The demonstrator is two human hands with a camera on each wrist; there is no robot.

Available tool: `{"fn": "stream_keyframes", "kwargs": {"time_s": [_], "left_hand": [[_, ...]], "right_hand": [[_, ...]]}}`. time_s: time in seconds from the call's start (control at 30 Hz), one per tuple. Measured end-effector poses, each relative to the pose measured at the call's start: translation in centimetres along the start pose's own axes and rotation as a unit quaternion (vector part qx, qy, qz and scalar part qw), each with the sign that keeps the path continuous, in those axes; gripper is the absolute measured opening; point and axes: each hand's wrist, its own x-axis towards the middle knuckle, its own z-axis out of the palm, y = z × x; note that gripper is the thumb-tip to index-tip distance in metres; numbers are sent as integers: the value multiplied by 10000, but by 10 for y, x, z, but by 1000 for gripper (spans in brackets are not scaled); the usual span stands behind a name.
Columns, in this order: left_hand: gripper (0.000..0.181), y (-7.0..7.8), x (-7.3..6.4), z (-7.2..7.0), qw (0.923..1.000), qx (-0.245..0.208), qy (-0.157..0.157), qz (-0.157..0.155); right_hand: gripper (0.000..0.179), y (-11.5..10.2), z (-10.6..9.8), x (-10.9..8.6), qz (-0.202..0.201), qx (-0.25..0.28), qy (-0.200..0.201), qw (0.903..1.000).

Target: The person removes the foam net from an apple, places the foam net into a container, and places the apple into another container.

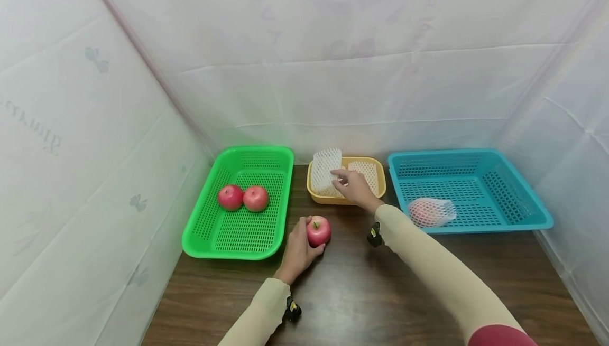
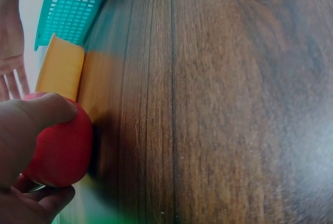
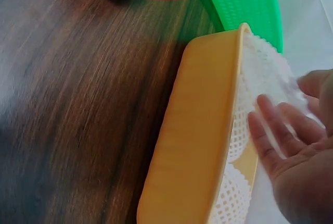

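Observation:
My left hand [image 1: 298, 248] holds a red apple [image 1: 319, 231] down at the wooden table, thumb on one side and fingers round the other. The left wrist view shows the thumb across the top of that apple [image 2: 65, 143]. Over the small yellow basket [image 1: 333, 200], my right hand [image 1: 356, 187] pinches the edge of a white foam net sleeve [image 1: 325, 169], which stands up above the rim. In the right wrist view this sleeve [image 3: 268, 70] reaches between thumb and index finger, while the other fingers are spread. Another foam net [image 1: 365, 170] lies in the yellow basket.
At the left, a green basket [image 1: 233, 254] holds two red apples [image 1: 243, 198]. On the right stands a blue basket [image 1: 523, 193] with a net-wrapped apple [image 1: 430, 212] in its near left corner. White sheeting [image 1: 357, 92] hangs behind and at both sides of the table [image 1: 361, 293].

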Motion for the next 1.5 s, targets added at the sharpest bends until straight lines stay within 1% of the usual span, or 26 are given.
{"fn": "stream_keyframes", "kwargs": {"time_s": [0.1, 0.2, 0.37, 0.47, 0.6, 0.7, 0.8, 0.9, 0.93, 1.03, 1.1, 1.17, 1.27, 1.37, 1.5], "left_hand": [[72, 0, 1, 0, 10000, 21, -2, -23], [72, 0, 1, 0, 10000, 18, 10, -41], [72, -1, 0, 1, 9999, 12, -27, -97], [72, 0, 1, 1, 9999, 0, -18, -108], [72, 1, 2, 1, 9999, -2, -35, -145], [72, 1, 1, 1, 9999, 3, -36, -138], [72, 0, 1, 2, 10000, 19, -10, -93], [72, 0, 0, 2, 10000, 33, -4, -83], [72, 0, 0, 2, 10000, 36, -7, -91], [72, 1, 1, 2, 9999, 53, -27, -119], [72, 1, 1, 2, 9999, 80, -36, -127], [72, 1, 1, 2, 9998, 104, -41, -140], [72, 1, 1, 1, 9998, 129, -47, -139], [72, 2, 1, 1, 9998, 128, -72, -151], [73, 3, 3, 1, 9996, 127, -156, -194]], "right_hand": [[40, 1, 0, 0, 233, -201, -375, 9988], [42, 2, -1, -1, 392, -456, -718, 9956], [43, 5, 0, -2, 502, -661, -1026, 9913], [44, 7, 0, -1, 460, -727, -1048, 9908], [45, 8, 0, 2, 331, -943, -1017, 9898], [44, 8, -1, 4, 137, -1269, -974, 9870], [44, 7, -1, 4, 0, -1704, -901, 9812], [45, 8, 0, 5, 26, -2003, -795, 9765], [46, 8, 0, 5, 30, -2034, -747, 9762], [50, 8, 3, 7, -85, -1911, -620, 9796], [56, 8, 5, 8, -213, -1773, -643, 9818], [63, 7, 8, 8, -245, -1678, -817, 9821], [72, 7, 11, 8, -193, -1671, -1165, 9789], [72, 9, 14, 7, -215, -1889, -1469, 9707], [69, 11, 17, 7, -237, -2183, -1765, 9595]]}}
